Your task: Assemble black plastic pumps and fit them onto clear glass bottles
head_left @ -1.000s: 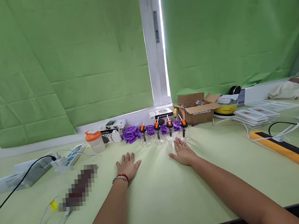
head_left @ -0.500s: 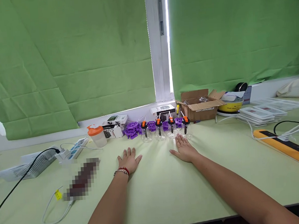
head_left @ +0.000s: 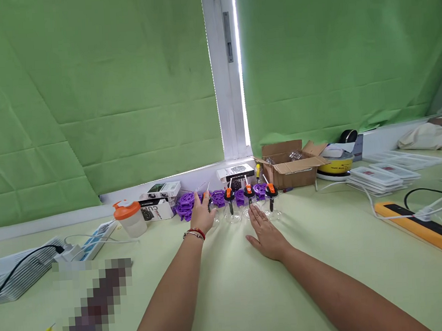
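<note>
Four clear lidded containers (head_left: 229, 197), left hand (head_left: 201, 215) at the leftmost, grip unclear, right hand (head_left: 268, 236) flat on table (head_left: 232, 299), thumb spread

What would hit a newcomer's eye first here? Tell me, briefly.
Probably the big green sheets filling the background on both sides of the white window frame. Next, the four orange-and-black tops lined up at the table's back, purple parts behind them, the left hand at the leftmost and the right hand spread in front.
</note>
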The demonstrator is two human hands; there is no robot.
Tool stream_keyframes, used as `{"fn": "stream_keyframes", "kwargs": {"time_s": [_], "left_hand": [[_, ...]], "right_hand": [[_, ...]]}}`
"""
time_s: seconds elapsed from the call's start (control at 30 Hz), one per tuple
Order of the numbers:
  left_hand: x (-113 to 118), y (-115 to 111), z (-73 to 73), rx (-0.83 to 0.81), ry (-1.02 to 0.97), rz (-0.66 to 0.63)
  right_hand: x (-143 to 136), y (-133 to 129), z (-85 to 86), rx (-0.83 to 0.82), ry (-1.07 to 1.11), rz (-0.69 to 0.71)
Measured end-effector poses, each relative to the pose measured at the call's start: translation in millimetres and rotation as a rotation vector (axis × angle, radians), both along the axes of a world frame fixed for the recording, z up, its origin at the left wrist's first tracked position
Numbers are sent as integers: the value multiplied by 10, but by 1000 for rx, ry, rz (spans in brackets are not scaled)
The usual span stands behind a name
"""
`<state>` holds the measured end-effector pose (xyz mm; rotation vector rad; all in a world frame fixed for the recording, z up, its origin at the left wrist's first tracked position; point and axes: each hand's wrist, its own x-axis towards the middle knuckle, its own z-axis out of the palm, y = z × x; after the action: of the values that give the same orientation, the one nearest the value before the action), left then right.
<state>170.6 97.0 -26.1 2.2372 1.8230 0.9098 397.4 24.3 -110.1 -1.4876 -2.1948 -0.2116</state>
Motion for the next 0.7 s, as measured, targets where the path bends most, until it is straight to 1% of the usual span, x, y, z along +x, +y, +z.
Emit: {"fn": "stream_keyframes", "kwargs": {"time_s": [0.13,0.3,0.43,0.5,0.57,0.6,0.63,0.67,0.7], "left_hand": [[14,14,16,35,-27,-14],[-65,-77,53,83,-104,56],[-168,-159,128,91,-214,65],[-235,-239,147,87,-298,54],[-294,-379,138,72,-397,39],[-313,-475,122,55,-461,26],[-322,-586,98,34,-523,12],[-320,-710,69,5,-605,-17],[-307,-841,34,-60,-806,-95]], "right_hand": [[2,8,-5,-7,-2,2],[-9,12,-14,-10,-2,16],[8,6,-3,2,26,42],[17,-20,34,7,85,97],[-4,-78,100,-31,229,191],[-33,-119,141,-86,356,234],[-76,-168,186,-172,526,263],[-131,-223,233,-292,731,277],[-195,-282,279,-452,957,277]]}}
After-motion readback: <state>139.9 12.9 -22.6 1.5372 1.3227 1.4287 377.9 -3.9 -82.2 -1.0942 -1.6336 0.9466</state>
